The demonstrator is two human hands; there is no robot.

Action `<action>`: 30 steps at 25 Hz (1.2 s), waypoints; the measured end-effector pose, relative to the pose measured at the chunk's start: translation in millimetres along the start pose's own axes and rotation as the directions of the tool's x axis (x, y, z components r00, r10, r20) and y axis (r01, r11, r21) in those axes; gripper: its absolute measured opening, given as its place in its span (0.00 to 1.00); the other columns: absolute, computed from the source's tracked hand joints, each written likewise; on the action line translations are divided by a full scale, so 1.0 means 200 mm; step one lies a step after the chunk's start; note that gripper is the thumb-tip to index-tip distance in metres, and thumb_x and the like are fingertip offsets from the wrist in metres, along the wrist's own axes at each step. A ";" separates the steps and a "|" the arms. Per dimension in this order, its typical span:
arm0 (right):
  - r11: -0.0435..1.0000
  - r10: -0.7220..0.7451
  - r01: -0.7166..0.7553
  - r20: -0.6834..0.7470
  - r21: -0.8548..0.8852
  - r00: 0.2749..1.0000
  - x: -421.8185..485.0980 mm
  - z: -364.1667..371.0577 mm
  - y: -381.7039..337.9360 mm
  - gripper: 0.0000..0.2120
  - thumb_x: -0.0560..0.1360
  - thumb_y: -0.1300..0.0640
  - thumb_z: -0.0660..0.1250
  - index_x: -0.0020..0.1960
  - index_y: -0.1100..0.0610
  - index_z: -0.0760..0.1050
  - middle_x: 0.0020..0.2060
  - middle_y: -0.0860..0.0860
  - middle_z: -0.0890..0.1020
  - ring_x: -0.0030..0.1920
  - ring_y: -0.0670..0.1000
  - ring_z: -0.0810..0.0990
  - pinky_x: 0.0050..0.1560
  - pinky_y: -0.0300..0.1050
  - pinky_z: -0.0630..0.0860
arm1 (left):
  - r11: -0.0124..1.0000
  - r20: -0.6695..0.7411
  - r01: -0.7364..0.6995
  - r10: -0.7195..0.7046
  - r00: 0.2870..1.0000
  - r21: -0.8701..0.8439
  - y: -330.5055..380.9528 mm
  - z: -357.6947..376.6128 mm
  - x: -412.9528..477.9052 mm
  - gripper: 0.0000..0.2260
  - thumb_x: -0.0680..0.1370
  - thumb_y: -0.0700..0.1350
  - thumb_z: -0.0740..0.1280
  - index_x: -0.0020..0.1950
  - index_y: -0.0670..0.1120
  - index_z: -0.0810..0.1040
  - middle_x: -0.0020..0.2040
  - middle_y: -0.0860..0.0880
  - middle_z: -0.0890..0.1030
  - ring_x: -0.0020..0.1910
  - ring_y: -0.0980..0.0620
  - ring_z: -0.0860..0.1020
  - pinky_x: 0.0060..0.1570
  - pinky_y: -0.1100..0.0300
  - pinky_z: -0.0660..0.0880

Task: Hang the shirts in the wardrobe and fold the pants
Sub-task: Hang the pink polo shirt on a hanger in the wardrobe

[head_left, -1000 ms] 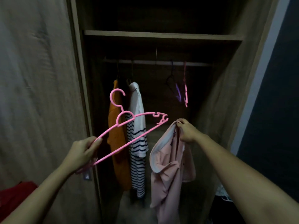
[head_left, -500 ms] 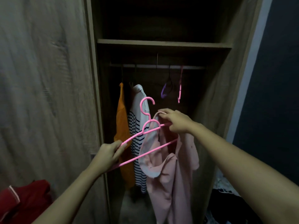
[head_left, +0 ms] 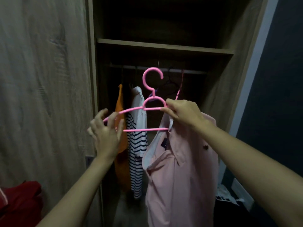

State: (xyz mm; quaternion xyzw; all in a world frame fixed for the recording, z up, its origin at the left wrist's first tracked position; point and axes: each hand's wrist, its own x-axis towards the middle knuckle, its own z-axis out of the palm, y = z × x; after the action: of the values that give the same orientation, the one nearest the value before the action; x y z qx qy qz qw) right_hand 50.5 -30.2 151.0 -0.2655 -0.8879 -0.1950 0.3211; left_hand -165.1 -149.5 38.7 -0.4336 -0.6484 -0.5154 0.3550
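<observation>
One pink shirt [head_left: 180, 169] half on a pink hanger [head_left: 147, 108], held in front of the open wardrobe [head_left: 164, 45].
Right hand [head_left: 183, 113] pinches hanger bar and shirt collar together; left hand [head_left: 106, 133], fingers spread, is at the hanger's bare left end. Inside, an orange shirt [head_left: 119, 102] and a striped shirt [head_left: 137, 141] hang from the rail [head_left: 193, 72].

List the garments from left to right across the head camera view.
red garment → orange shirt → striped shirt → pink shirt
</observation>
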 end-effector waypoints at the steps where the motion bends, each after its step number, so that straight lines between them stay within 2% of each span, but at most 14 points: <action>1: 0.997 0.028 -0.025 -0.039 0.072 0.999 0.00 0.00 0.00 0.21 0.74 0.35 0.54 0.42 0.52 0.69 0.35 0.49 0.78 0.39 0.57 0.79 0.34 0.44 0.64 | 0.997 -0.009 0.033 -0.033 0.999 -0.063 0.06 0.02 -0.08 0.09 0.76 0.51 0.64 0.55 0.51 0.73 0.58 0.41 0.71 0.56 0.42 0.68 0.54 0.42 0.67; 3: 0.978 0.081 -0.058 -0.110 0.202 0.991 -0.01 -0.02 0.00 0.19 0.73 0.35 0.51 0.38 0.49 0.64 0.29 0.45 0.71 0.34 0.54 0.76 0.33 0.44 0.65 | 0.981 0.240 0.160 -0.129 0.962 -0.112 0.17 0.10 -0.26 0.09 0.76 0.53 0.62 0.53 0.52 0.77 0.59 0.43 0.67 0.58 0.44 0.67 0.57 0.43 0.68; 4: 0.966 0.105 -0.071 -0.128 0.248 0.986 -0.02 -0.03 0.01 0.18 0.74 0.36 0.51 0.38 0.50 0.63 0.27 0.45 0.70 0.33 0.52 0.74 0.32 0.45 0.66 | 0.949 0.453 0.303 -0.230 0.861 -0.093 0.21 0.14 -0.32 0.11 0.77 0.54 0.62 0.53 0.53 0.79 0.63 0.44 0.65 0.62 0.45 0.65 0.60 0.44 0.67; 7: 0.933 0.143 -0.097 -0.109 0.347 0.984 -0.01 -0.07 0.06 0.19 0.75 0.39 0.53 0.43 0.55 0.70 0.30 0.47 0.72 0.35 0.50 0.74 0.36 0.48 0.70 | 0.651 0.870 0.759 -0.360 0.338 -0.026 0.27 0.25 -0.30 0.15 0.75 0.53 0.66 0.61 0.53 0.76 0.63 0.47 0.71 0.61 0.45 0.71 0.59 0.50 0.73; 9: 0.878 0.143 -0.113 -0.030 0.466 0.989 -0.04 -0.07 0.12 0.14 0.76 0.43 0.56 0.44 0.51 0.72 0.35 0.46 0.73 0.38 0.46 0.74 0.42 0.45 0.71 | 0.507 0.937 0.860 -0.326 0.126 0.061 0.28 0.28 -0.24 0.22 0.72 0.45 0.70 0.65 0.54 0.71 0.54 0.47 0.76 0.51 0.46 0.77 0.44 0.55 0.78; 11: 0.790 0.162 -0.173 0.072 0.588 0.984 -0.08 -0.06 0.21 0.08 0.79 0.50 0.58 0.41 0.46 0.71 0.39 0.47 0.70 0.39 0.43 0.70 0.46 0.38 0.68 | 0.608 0.921 0.789 -0.351 0.167 0.088 0.23 0.31 -0.18 0.27 0.69 0.36 0.67 0.67 0.52 0.69 0.52 0.43 0.77 0.45 0.46 0.79 0.37 0.58 0.78; 13: 0.738 0.201 -0.295 0.220 0.607 0.955 -0.16 -0.02 0.30 0.11 0.80 0.56 0.58 0.39 0.47 0.70 0.41 0.49 0.68 0.41 0.44 0.68 0.49 0.39 0.65 | 0.696 0.875 0.717 -0.357 0.326 0.017 0.17 0.30 -0.10 0.27 0.68 0.32 0.63 0.65 0.49 0.72 0.51 0.39 0.79 0.37 0.46 0.79 0.31 0.61 0.74; 15: 0.772 0.192 -0.372 0.369 0.516 0.909 -0.26 0.02 0.38 0.12 0.80 0.57 0.57 0.38 0.51 0.70 0.42 0.49 0.67 0.43 0.45 0.68 0.52 0.39 0.64 | 0.739 0.862 0.669 -0.291 0.415 -0.072 0.11 0.26 0.02 0.26 0.68 0.27 0.60 0.62 0.47 0.76 0.51 0.36 0.80 0.30 0.47 0.75 0.23 0.66 0.69; 18: 0.853 0.166 -0.391 0.531 0.346 0.831 -0.38 0.11 0.45 0.11 0.80 0.55 0.57 0.41 0.51 0.74 0.44 0.50 0.68 0.46 0.47 0.69 0.53 0.41 0.65 | 0.829 0.873 0.547 -0.181 0.453 -0.113 0.05 0.18 0.15 0.25 0.67 0.26 0.60 0.57 0.47 0.79 0.41 0.42 0.81 0.24 0.55 0.74 0.20 0.67 0.68; 21: 0.925 0.185 -0.350 0.624 0.151 0.759 -0.43 0.19 0.46 0.15 0.79 0.48 0.56 0.55 0.54 0.76 0.48 0.48 0.70 0.53 0.49 0.73 0.58 0.47 0.70 | 0.805 0.870 0.576 -0.177 0.460 -0.141 0.00 0.13 0.21 0.19 0.65 0.34 0.65 0.50 0.51 0.83 0.40 0.44 0.82 0.29 0.53 0.77 0.28 0.62 0.74; 24: 0.960 0.200 -0.278 0.654 0.017 0.730 -0.38 0.17 0.41 0.16 0.79 0.44 0.55 0.58 0.51 0.74 0.51 0.49 0.74 0.58 0.52 0.74 0.57 0.52 0.71 | 0.820 0.868 0.565 -0.210 0.449 -0.094 0.02 0.09 0.25 0.16 0.69 0.32 0.66 0.45 0.52 0.82 0.42 0.46 0.81 0.32 0.51 0.77 0.28 0.62 0.75; 26: 0.974 0.219 -0.208 0.632 -0.093 0.743 -0.34 0.15 0.34 0.15 0.79 0.44 0.54 0.59 0.49 0.73 0.56 0.50 0.77 0.59 0.54 0.74 0.56 0.51 0.70 | 0.915 0.818 0.390 -0.305 0.488 0.108 0.06 0.10 0.28 0.13 0.71 0.35 0.67 0.51 0.49 0.82 0.47 0.44 0.80 0.39 0.47 0.80 0.35 0.60 0.78; 28: 0.978 0.189 -0.107 0.537 -0.180 0.822 -0.30 0.16 0.22 0.14 0.79 0.46 0.52 0.58 0.48 0.72 0.58 0.51 0.77 0.59 0.55 0.75 0.55 0.51 0.66 | 0.948 0.706 0.152 -0.311 0.636 0.281 0.14 0.10 0.30 0.13 0.72 0.38 0.65 0.55 0.44 0.80 0.52 0.38 0.80 0.51 0.38 0.78 0.50 0.52 0.77; 30: 0.986 0.145 -0.100 0.389 -0.133 0.910 -0.25 0.18 0.09 0.14 0.79 0.47 0.51 0.57 0.50 0.71 0.57 0.52 0.77 0.58 0.55 0.76 0.54 0.52 0.64 | 0.925 0.564 -0.124 -0.109 0.818 0.359 0.26 0.08 0.28 0.11 0.72 0.36 0.62 0.49 0.40 0.81 0.49 0.38 0.79 0.51 0.36 0.76 0.50 0.51 0.73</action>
State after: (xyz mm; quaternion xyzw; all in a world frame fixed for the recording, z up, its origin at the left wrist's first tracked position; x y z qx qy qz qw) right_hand 77.5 -14.4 94.9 -0.3723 -0.9039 -0.1652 0.1305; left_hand -138.3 -118.6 105.5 -0.4941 -0.8102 -0.2238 0.2220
